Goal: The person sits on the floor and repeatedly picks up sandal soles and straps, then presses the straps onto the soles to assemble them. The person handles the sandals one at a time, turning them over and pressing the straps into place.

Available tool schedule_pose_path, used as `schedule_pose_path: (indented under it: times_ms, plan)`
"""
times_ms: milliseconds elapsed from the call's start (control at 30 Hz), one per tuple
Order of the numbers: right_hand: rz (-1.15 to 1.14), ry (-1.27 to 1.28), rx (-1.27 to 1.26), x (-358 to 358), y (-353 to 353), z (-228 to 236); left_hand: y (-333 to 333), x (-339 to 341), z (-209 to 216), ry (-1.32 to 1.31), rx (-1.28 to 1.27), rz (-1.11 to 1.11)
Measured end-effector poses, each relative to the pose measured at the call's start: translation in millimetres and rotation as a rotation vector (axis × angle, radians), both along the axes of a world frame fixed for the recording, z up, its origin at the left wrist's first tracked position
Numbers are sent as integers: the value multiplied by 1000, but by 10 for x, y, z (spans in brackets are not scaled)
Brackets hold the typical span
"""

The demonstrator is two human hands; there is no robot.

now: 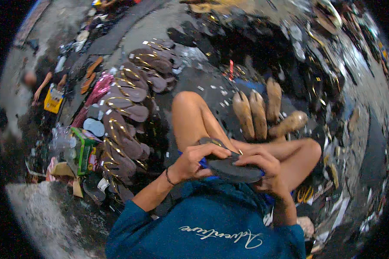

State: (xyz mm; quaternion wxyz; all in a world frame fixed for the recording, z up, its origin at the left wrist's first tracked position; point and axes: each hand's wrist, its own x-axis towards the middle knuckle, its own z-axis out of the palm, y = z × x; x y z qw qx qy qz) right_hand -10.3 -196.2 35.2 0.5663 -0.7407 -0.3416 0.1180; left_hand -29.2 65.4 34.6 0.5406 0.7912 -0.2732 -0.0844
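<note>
A dark flip-flop sandal lies across my lap, held from both ends. My left hand is closed round its left part, thumb below and fingers over the top by the strap. On the sole's right part, my right hand grips with fingers on the upper face; its thumb is mostly hidden. Beyond my shins stand several brown wooden foot-shaped lasts, one of them lying on its side.
Rows of dark sandals with gold straps pile up along my left. Past them are a green box, a pink plastic bundle and orange sandals. Another person with a yellow packet sits far left. Black scraps heap ahead.
</note>
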Motion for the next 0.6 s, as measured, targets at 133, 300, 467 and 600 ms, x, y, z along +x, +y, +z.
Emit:
schedule_pose_path:
  times_ms: [133,300,467,600]
  plan:
    - [-387,157,163,342,-121,-205,-65,173,-61,-92,26,164]
    - [-568,266,397,861,69,-440,282,692,-141,31,-105,746]
    - [-542,446,188,931,-199,-934,2124,1324,-257,-60,-141,1443]
    - [-964,3,-573,1019,-832,-1324,2416,1510,-558,-404,403,1576]
